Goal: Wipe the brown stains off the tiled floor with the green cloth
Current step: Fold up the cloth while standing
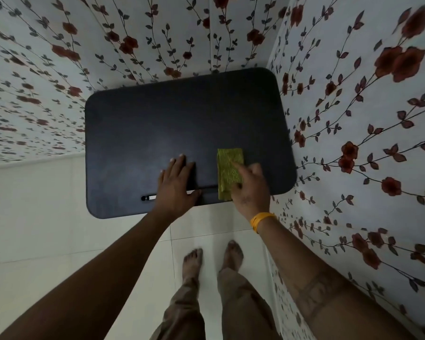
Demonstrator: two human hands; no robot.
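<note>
Two hands rest on one dark table (pixel 157 123) with rounded corners that fills the middle of the frame, pushed into a corner of flowered wallpaper (pixel 378 106). The left hand (pixel 176 184) lies flat, palm down, near the table's lower edge, fingers loosely spread and pointing toward the top of the frame. The right hand (pixel 249 190), just right of centre, presses on one folded green cloth (pixel 230 171): the forefinger is stretched out over the cloth and the thumb lies against its lower right side, while the other fingers are hidden, so how they sit cannot be told. The cloth lies on the table surface, not on the floor, its lower end reaching the table's near edge. A narrow slot (pixel 157 197) runs along the lower part of the table, partly covered by the left hand; what is in it cannot be made out. One orange band (pixel 260 220) circles the right wrist. Below, at lower centre, two bare feet (pixel 193 260) stand on the pale tiled floor (pixel 47 217); no brown marks are discernible on it.
</note>
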